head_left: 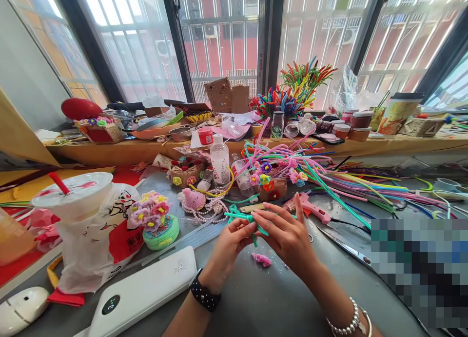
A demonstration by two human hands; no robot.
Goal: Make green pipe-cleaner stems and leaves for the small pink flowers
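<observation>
Both hands meet over the grey table around green pipe cleaners (237,215), bent and twisted together. My left hand (234,237) pinches the bundle from below left, its thumb and index finger closed on it. From the right, my right hand (287,232) grips the same pipe cleaners between thumb and fingertips, with other fingers raised. Just beneath them lies a small pink fuzzy piece (261,260). Behind the right hand is a pink glue gun (309,208), and a pair of scissors (343,245) rests to its right.
A white power bank (146,290), a bagged drink cup (78,195) and a small flower pot (161,232) stand left. Loose pipe cleaners (358,186) spread across the back right. A plastic bottle (220,161) stands behind the hands. Craft items crowd the window ledge (146,150).
</observation>
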